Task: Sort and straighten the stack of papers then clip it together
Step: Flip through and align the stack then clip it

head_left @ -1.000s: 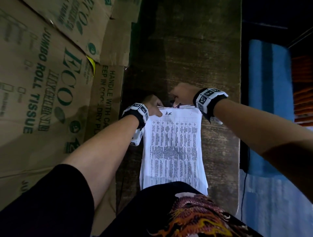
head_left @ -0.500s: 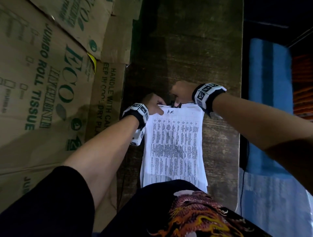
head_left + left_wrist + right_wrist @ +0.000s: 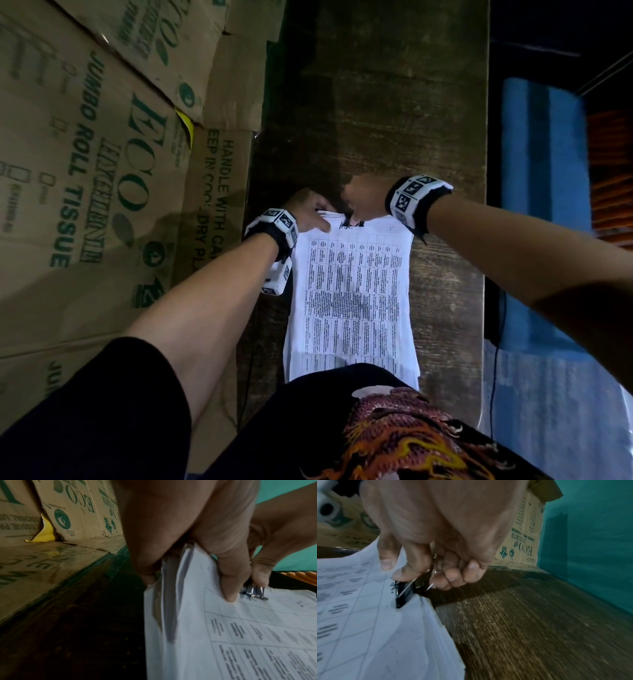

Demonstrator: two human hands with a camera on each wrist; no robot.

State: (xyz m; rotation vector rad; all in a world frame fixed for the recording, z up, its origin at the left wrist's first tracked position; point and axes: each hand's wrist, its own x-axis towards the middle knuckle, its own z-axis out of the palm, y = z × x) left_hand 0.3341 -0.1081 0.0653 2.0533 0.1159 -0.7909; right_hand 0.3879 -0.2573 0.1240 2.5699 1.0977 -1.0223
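A stack of white printed papers lies lengthwise on the dark wooden table, its near end hidden by my shirt. My left hand pinches the stack's far left corner, thumb on top, as the left wrist view shows. My right hand squeezes the wire handles of a black binder clip that sits on the far edge of the stack. In the left wrist view the clip shows just past my thumb.
Flattened cardboard boxes printed with green lettering cover the area left of the table. A blue mat and orange items lie beyond the table's right edge. A teal wall stands behind the table.
The right hand has pushed the clip onto the stack's far edge, and its handwritten note is now partly covered. The left hand keeps its hold on the corner.
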